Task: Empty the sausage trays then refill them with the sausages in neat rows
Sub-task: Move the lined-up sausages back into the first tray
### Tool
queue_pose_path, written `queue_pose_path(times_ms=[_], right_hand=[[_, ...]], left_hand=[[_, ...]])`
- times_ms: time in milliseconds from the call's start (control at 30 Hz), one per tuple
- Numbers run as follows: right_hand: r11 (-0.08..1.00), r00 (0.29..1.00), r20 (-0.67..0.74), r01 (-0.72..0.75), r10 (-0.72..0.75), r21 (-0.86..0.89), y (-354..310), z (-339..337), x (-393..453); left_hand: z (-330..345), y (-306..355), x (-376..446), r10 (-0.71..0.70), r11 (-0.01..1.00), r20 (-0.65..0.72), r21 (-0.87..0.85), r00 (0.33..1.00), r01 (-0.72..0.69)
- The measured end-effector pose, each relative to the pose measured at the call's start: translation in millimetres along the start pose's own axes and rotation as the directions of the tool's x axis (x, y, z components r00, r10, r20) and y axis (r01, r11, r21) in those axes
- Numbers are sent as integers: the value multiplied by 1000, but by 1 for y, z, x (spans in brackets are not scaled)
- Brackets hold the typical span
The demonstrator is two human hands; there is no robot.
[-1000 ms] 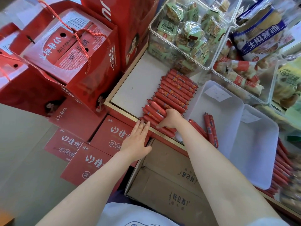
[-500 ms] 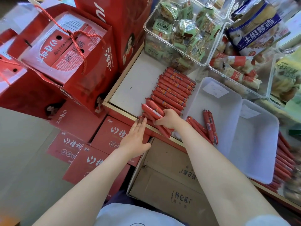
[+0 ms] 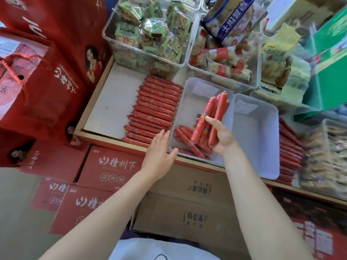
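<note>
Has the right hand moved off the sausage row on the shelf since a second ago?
Yes. The right hand has moved rightward from the shelf row and now holds a bunch of sausages over the white tray.

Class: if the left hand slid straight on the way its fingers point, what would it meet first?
Probably the sausage row on the shelf: the left hand points up at its near end, beside the tray wall. Depth is unclear.

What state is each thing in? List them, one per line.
Right hand: grips a bundle of sausages above the left tray.
Left hand: open, fingers straight, at the left tray's near corner.
Left tray: a few sausages lying loose in it.
Right tray: empty.
Sausage row: stacked neatly on the shelf, left of the trays.
</note>
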State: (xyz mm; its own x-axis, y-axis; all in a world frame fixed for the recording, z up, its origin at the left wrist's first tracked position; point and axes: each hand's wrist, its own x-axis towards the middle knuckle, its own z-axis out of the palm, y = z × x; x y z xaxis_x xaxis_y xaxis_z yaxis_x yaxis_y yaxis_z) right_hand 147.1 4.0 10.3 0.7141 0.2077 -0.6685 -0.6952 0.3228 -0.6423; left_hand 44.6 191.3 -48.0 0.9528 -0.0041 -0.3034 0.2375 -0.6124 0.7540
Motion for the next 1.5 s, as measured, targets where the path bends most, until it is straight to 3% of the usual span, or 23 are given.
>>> queue_pose_path(times_ms=[67, 100, 200, 267, 333, 467, 567, 633, 767, 833, 1000, 1133, 1233, 1333, 1500], right_hand=[[969, 982, -169, 41, -84, -244, -5, -28, 3], [901, 960, -233, 38, -152, -432, -8, -38, 6], [597, 942, -170, 38, -288, -802, -12, -47, 17], [473, 976, -92, 13, -198, -881, -9, -44, 27], [367, 981, -119, -56, -151, -929, -4, -44, 37], [266, 941, -179, -102, -287, -959, 0, -43, 44], [229, 932, -171, -99, -318, -968, -1, -38, 40], [201, 899, -144, -64, -413, -978, 4, -32, 35], [216, 815, -10, 142, -579, -966, 38, -13, 26], [195, 834, 35, 169, -550, -966, 60, -7, 31], [84, 924, -16, 18, -383, -996, 79, -6, 49], [125, 927, -16, 33, -374, -992, 79, -10, 47], [152, 928, -29, 30, -372, -988, 78, -7, 44], [173, 928, -41, 25, -371, -985, 79, -5, 43], [190, 926, -39, 36, -376, -981, 77, -6, 42]], left_hand=[[11, 5, 9, 5, 1000, 10, 25, 1000, -6], [15, 5, 12, 3, 998, 29, 62, 1000, -5], [24, 1, 17, -29, 988, 89, 156, 996, 15], [26, 0, 17, -41, 979, 91, 200, 995, 23], [26, 1, 16, -48, 972, 92, 232, 995, 25], [24, 2, 17, -54, 960, 99, 281, 994, 24], [22, 2, 17, -47, 966, 104, 257, 993, 19], [12, -1, 18, -23, 981, 80, 192, 997, 8], [-18, -28, 25, -39, 959, -55, 278, 998, 53], [-29, -46, 32, -90, 904, -33, 417, 995, 96], [-38, -64, 53, -128, 817, 126, 575, 984, 32], [-35, -68, 63, -101, 787, 66, 615, 993, 39], [-35, -64, 71, -65, 697, 33, 716, 997, 21], [-36, -60, 79, -54, 641, 63, 767, 997, -14], [-40, -55, 93, -51, 643, 132, 763, 990, -69]])
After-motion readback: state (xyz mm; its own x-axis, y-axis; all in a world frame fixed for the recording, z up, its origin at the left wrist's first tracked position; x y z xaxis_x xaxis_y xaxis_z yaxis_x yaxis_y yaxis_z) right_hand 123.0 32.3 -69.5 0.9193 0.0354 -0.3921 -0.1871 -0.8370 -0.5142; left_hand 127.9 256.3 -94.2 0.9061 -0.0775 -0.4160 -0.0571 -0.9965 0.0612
